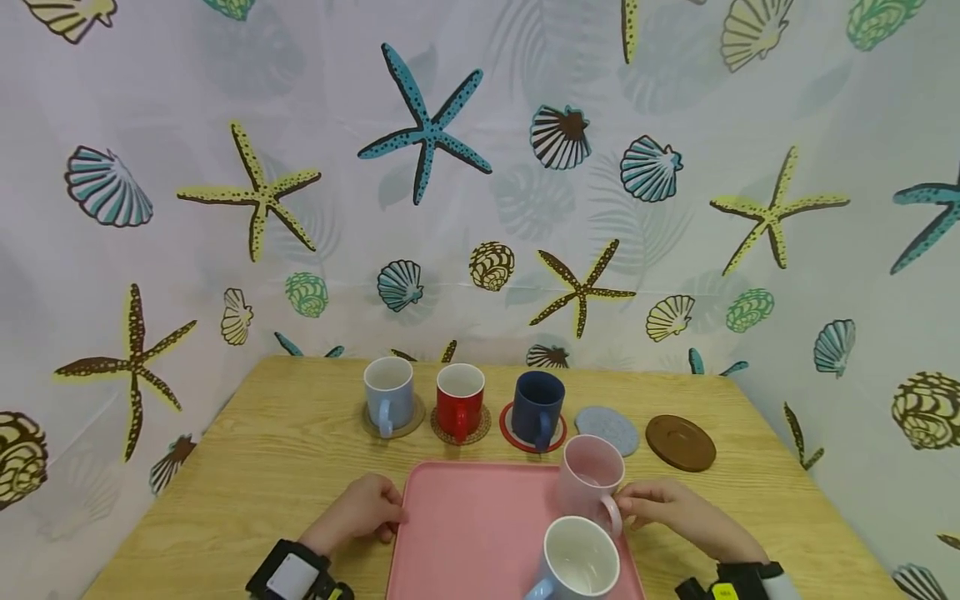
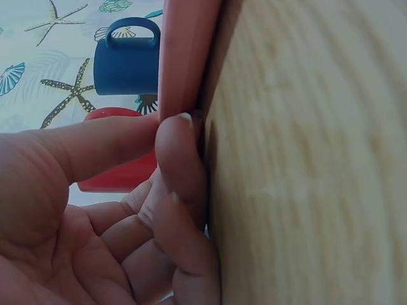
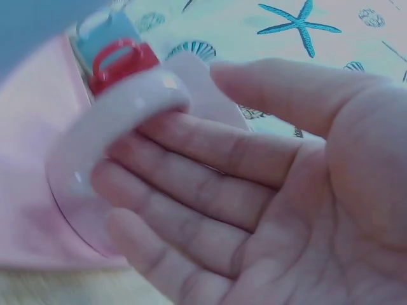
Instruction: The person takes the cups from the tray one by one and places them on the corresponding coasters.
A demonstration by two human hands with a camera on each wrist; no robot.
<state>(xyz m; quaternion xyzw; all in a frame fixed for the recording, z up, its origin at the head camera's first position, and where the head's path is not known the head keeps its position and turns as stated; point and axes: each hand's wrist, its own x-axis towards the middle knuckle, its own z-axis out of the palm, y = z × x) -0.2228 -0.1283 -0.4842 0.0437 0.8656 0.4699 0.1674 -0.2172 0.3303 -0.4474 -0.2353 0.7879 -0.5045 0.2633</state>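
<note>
A pink tray (image 1: 472, 533) lies on the wooden table. My left hand (image 1: 363, 507) grips its left rim, thumb against the side and fingers tucked at the edge, close to the tabletop in the left wrist view. On the tray's back right corner stands a pink mug (image 1: 581, 498), its handle (image 1: 613, 517) turned toward me and to the right. My right hand (image 1: 671, 510) is at that handle; the right wrist view has the fingers nearly straight, fingertips at the loop (image 3: 117, 108), and the thumb held apart. A light blue mug (image 1: 577, 560) with a white inside stands on the tray in front.
Behind the tray, a light blue mug (image 1: 390, 396), a red mug (image 1: 460, 404) and a dark blue mug (image 1: 537, 408) stand on round coasters. To their right lie a grey coaster (image 1: 609, 429) and a brown coaster (image 1: 680, 443). A patterned cloth (image 1: 480, 208) hangs behind the table.
</note>
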